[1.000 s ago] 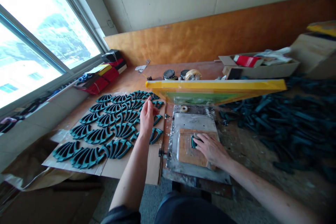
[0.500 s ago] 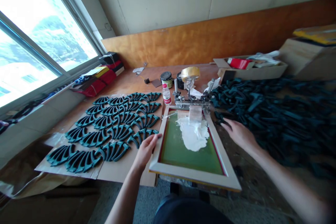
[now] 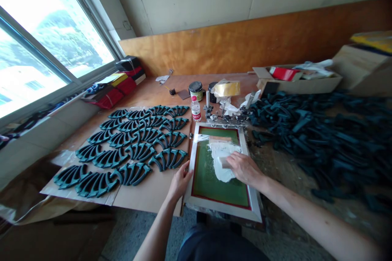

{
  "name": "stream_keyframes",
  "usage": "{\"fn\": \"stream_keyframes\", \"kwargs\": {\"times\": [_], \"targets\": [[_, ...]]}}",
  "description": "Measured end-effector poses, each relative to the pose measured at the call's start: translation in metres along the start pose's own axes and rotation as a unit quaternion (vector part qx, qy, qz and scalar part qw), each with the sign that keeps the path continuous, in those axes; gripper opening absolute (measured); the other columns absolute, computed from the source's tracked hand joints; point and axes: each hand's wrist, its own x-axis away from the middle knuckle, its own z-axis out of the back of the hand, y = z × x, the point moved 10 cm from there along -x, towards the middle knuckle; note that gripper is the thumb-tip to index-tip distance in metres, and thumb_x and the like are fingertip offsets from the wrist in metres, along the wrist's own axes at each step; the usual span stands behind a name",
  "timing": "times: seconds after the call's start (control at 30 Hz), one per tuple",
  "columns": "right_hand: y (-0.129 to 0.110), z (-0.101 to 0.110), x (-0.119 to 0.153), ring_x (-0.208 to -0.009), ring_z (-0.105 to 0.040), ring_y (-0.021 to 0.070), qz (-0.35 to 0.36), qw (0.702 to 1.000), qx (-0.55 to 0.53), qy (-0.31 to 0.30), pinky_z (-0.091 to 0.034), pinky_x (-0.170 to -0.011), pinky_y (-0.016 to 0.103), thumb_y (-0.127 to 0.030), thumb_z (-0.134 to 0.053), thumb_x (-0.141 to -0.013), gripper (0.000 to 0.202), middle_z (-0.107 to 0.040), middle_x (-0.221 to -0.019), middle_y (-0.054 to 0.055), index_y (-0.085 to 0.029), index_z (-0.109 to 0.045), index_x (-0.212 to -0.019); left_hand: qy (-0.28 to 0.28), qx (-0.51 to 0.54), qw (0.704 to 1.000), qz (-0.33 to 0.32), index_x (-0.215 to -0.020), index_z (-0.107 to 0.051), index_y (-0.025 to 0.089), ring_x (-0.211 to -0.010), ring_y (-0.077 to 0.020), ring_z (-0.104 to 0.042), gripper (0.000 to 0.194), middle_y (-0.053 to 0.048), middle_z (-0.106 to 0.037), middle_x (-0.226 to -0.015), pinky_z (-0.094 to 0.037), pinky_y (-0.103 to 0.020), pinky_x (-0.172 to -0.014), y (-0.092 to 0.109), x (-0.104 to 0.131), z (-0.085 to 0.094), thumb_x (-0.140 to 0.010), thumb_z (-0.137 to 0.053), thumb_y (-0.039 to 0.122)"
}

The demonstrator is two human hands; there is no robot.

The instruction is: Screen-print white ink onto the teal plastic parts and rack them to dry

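A screen printing frame (image 3: 225, 208) with pale edges and green mesh lies in front of me. White ink (image 3: 225, 176) is spread in a thick patch over the mesh. My left hand (image 3: 181, 179) grips the frame's left edge, thumb on top. Over the ink, my right hand (image 3: 243, 167) holds a small whitish squeegee (image 3: 224, 162), its lower edge down in the ink. What lies beneath the mesh cannot be made out. A metal hinge clamp (image 3: 228, 120) stands at the frame's far end.
Rows of dark green curved handles (image 3: 142, 153) lie on cardboard (image 3: 143, 200) at left. A heap of similar parts (image 3: 294, 130) covers the right side. Behind are a bottle (image 3: 196, 112), a jar (image 3: 196, 91), a tape roll (image 3: 228, 88) and an open carton (image 3: 303, 85).
My right hand has moved left from the heap's edge onto the screen and taken hold of the squeegee, now nearer me. The frame's near end sits lower, my left hand still on it.
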Motion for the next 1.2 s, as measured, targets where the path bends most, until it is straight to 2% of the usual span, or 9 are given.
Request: {"fn": "stream_keyframes", "kwargs": {"times": [0.17,0.33,0.5,0.67,0.77,0.9,1.0,1.1,1.2], "targets": [[-0.027,0.009,0.021,-0.078,-0.054,0.0180,0.135,0.987,-0.068,-0.046,-0.041,-0.068,0.029,-0.004,-0.049,-0.077,0.019,-0.062,-0.078,0.004,-0.019,-0.060,-0.076,-0.014,0.035,0.999,-0.010,-0.130,-0.056,0.017,-0.076,-0.0194,-0.067,0.061,-0.004,-0.072,-0.081,-0.053,-0.029,-0.070,0.002,0.000,-0.004,-0.080,-0.059,0.051],[-0.014,0.014,0.014,-0.084,-0.055,0.0199,0.068,0.994,-0.071,0.041,-0.043,-0.073,0.031,-0.005,-0.046,-0.081,0.022,-0.063,-0.082,0.005,-0.018,-0.064,-0.083,-0.013,0.048,0.999,-0.004,-0.128,-0.057,0.016,-0.075,-0.0201,-0.067,0.061,-0.004,-0.072,-0.079,-0.053,-0.029,-0.068,0.002,0.002,-0.004,-0.079,-0.059,0.053],[-0.029,0.008,0.030,-0.088,-0.056,0.0204,0.126,0.987,-0.079,0.068,-0.045,-0.080,0.033,-0.008,-0.046,-0.084,0.024,-0.065,-0.088,0.007,-0.017,-0.066,-0.094,-0.013,0.078,0.997,0.000,-0.128,-0.056,0.016,-0.071,-0.0196,-0.066,0.067,-0.005,-0.072,-0.078,-0.052,-0.028,-0.063,0.002,0.002,-0.005,-0.076,-0.060,0.057],[0.018,0.040,-0.023,-0.090,-0.060,0.0200,-0.010,0.995,-0.077,0.060,-0.047,-0.080,0.031,-0.027,-0.062,-0.085,0.035,-0.068,-0.096,0.004,-0.024,-0.060,-0.119,-0.046,0.125,0.991,0.026,-0.137,-0.046,0.015,-0.058,-0.0153,-0.061,0.082,-0.001,-0.068,-0.070,-0.046,-0.024,-0.053,0.024,0.012,0.001,-0.070,-0.067,0.057],[0.059,0.074,-0.047,-0.090,-0.062,0.0208,-0.096,0.989,-0.033,0.109,-0.048,-0.076,0.030,-0.037,-0.061,-0.087,0.057,-0.069,-0.100,0.004,-0.028,-0.044,-0.140,-0.068,0.175,0.982,0.027,-0.137,-0.046,0.017,-0.062,-0.0144,-0.061,0.080,0.000,-0.067,-0.071,-0.046,-0.022,-0.055,0.060,0.024,0.013,-0.072,-0.068,0.056],[0.125,0.104,-0.017,-0.074,-0.066,0.0184,-0.234,0.949,-0.029,0.209,-0.050,-0.065,0.026,-0.039,-0.050,-0.092,0.039,-0.071,-0.086,0.006,-0.017,-0.060,-0.123,0.004,0.206,0.977,-0.048,-0.099,-0.068,0.016,-0.065,-0.0132,-0.059,0.052,-0.001,-0.065,-0.075,-0.045,-0.021,-0.056,0.133,0.030,0.048,-0.079,-0.055,0.063],[0.132,0.069,0.013,-0.064,-0.063,0.0131,-0.240,0.956,-0.043,0.162,-0.050,-0.061,0.022,-0.039,-0.045,-0.094,0.037,-0.071,-0.080,0.006,-0.009,-0.067,-0.099,0.047,0.261,0.954,-0.138,-0.101,-0.065,0.017,-0.069,-0.0142,-0.061,0.053,-0.003,-0.067,-0.084,-0.047,-0.022,-0.056,0.196,0.021,0.064,-0.084,-0.046,0.064],[0.091,0.009,0.028,-0.069,-0.062,0.0134,-0.161,0.982,-0.056,0.087,-0.051,-0.064,0.023,-0.047,-0.053,-0.087,0.035,-0.069,-0.079,0.004,-0.015,-0.066,-0.080,0.034,0.293,0.934,-0.201,-0.106,-0.061,0.017,-0.082,-0.0176,-0.065,0.053,-0.007,-0.069,-0.095,-0.050,-0.023,-0.058,0.248,0.005,0.067,-0.086,-0.044,0.062],[0.060,-0.032,0.032,-0.081,-0.063,0.0198,-0.155,0.986,-0.043,0.047,-0.048,-0.071,0.028,-0.038,-0.061,-0.085,0.023,-0.066,-0.083,0.008,-0.017,-0.058,-0.075,0.055,0.303,0.926,-0.217,-0.109,-0.058,0.017,-0.089,-0.0189,-0.066,0.056,-0.009,-0.070,-0.094,-0.051,-0.024,-0.061,0.266,-0.004,0.070,-0.086,-0.040,0.065]]}}
